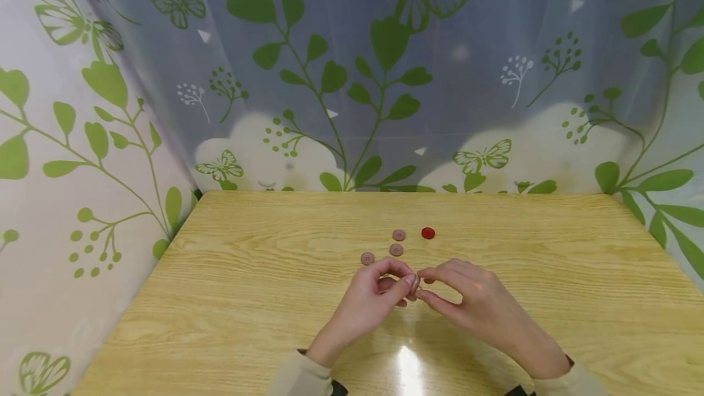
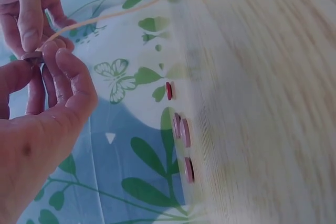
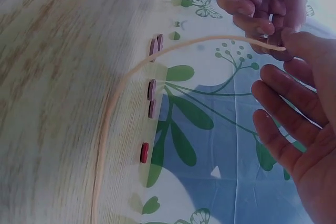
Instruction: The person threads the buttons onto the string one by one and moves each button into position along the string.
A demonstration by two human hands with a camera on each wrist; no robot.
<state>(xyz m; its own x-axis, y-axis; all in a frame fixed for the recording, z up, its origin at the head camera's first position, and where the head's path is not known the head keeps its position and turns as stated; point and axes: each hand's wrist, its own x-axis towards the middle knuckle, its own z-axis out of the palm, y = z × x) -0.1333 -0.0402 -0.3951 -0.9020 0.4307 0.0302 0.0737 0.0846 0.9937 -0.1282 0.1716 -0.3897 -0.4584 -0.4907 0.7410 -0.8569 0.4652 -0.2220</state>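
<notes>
My left hand (image 1: pixel 370 298) pinches a brownish button (image 2: pixel 32 56) between thumb and fingertips, above the wooden table. A thin peach-coloured cord (image 3: pixel 184 44) reaches this spot, its tip close beside my right fingertips in the right wrist view. My right hand (image 1: pixel 474 295) meets the left from the right. Its index finger and thumb stand apart at the button's edge, and the other fingers are loosely spread. I cannot tell whether the cord passes through the button. Just beyond the left hand lie several pinkish-brown buttons (image 1: pixel 396 250) and one red button (image 1: pixel 428 233).
The wooden table (image 1: pixel 231 298) spreads out around both hands. A patterned curtain (image 1: pixel 330 78) with green leaves and butterflies hangs along its back edge, and a light one (image 1: pixel 66 212) borders the left side. Long sleeves (image 1: pixel 301 374) cover both forearms.
</notes>
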